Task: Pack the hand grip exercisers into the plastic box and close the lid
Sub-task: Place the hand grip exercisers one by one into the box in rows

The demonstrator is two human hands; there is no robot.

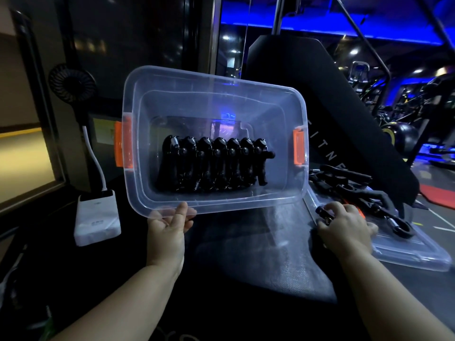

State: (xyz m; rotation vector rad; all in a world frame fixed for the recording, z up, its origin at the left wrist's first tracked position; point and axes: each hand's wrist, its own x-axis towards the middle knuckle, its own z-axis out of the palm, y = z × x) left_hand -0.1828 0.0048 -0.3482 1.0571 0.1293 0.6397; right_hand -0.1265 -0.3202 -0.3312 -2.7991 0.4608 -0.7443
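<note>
The left hand (170, 225) gripped the near rim of the plastic box (130, 94), thumb and fingers closed on the edge, holding it tipped with its opening toward the person. A row of exercisers (211, 166) stood packed against its floor. The right hand (347, 230) had its fingers curled around a loose exerciser (322, 212) beside the pile (357, 185) lying on the lid (406, 252) to the right. Gripped by one edge only, the box could probably slip or tip further and topple the row. Pulling one exerciser free might also snag its neighbours and drag them off the lid.
</note>
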